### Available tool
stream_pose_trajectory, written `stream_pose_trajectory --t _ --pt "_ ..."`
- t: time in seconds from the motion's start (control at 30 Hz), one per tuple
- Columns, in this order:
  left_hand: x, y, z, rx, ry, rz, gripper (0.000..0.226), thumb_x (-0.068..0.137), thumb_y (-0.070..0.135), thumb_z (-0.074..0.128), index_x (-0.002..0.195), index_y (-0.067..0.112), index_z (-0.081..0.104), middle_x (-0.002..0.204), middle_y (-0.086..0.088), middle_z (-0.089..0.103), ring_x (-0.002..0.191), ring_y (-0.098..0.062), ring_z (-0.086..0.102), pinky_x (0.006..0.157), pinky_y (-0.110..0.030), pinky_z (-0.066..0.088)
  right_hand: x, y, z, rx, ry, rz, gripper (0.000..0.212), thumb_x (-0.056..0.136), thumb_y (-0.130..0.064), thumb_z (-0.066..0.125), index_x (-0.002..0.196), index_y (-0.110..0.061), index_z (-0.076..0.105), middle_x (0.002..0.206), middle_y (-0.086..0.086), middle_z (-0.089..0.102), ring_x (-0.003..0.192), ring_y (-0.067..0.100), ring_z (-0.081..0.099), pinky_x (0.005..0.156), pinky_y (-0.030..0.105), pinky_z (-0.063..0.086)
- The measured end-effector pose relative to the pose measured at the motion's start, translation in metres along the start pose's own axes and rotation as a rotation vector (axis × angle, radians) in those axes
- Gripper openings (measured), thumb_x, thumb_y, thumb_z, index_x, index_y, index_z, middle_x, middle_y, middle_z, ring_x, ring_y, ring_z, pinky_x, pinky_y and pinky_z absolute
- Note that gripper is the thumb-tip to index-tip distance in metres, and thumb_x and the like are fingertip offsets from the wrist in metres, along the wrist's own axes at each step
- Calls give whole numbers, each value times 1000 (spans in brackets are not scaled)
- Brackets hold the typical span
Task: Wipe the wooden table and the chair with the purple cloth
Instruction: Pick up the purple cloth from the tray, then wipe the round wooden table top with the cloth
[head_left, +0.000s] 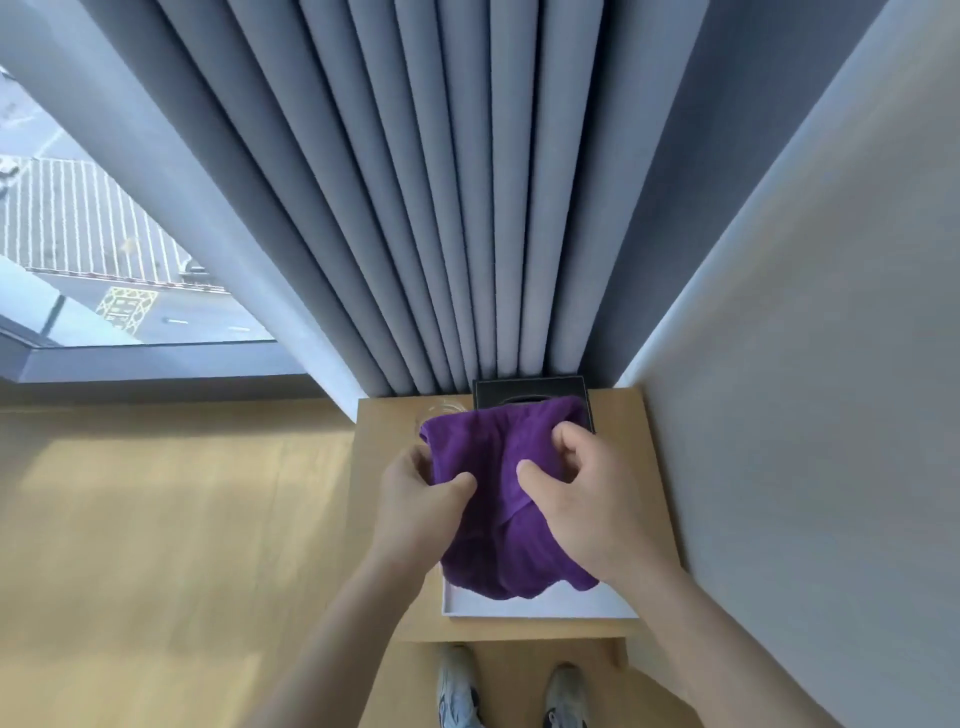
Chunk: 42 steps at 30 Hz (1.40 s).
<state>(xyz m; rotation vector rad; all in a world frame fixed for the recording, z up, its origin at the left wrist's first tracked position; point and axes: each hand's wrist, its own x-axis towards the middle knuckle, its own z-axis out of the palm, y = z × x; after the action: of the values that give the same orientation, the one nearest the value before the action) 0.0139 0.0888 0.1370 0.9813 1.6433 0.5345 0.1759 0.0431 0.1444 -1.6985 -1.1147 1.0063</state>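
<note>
The purple cloth hangs bunched between both my hands above the small wooden table. My left hand grips the cloth's left side, thumb pressed into the fabric. My right hand pinches a fold near the middle, fingers curled into it. The lower part of the cloth droops over a white tray at the table's front edge. No chair is in view.
A black box stands at the back of the table against grey curtains. A clear glass is partly hidden behind the cloth. A white wall borders the table's right side. Wooden floor lies left; my shoes are below.
</note>
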Motion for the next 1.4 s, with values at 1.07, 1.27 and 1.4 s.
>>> stream_pose_trajectory --t 1.07,1.27,1.4 --pt "-293 -120 -519 -345 801 107 32 94 17 68 120 29 55 106 1 74 87 -15 74 70 -37 63 -252 -370 410 276 -1010 -290 17 87 -29 68 86 -12 65 70 0 60 55 19 56 41 25 41" --pt "-267 -154 -567 -395 893 34 23 95 24 69 115 29 58 118 10 65 108 -10 64 67 -19 51 -260 -372 503 289 -1102 -75 27 90 -29 73 87 -5 61 75 4 66 68 17 65 64 34 54" --pt "-251 -163 -609 -426 838 170 44 87 18 66 126 33 55 126 15 60 116 3 61 86 -15 51 -244 -382 567 298 -1148 60 32 91 -28 72 92 0 57 73 6 64 66 22 63 63 34 52"
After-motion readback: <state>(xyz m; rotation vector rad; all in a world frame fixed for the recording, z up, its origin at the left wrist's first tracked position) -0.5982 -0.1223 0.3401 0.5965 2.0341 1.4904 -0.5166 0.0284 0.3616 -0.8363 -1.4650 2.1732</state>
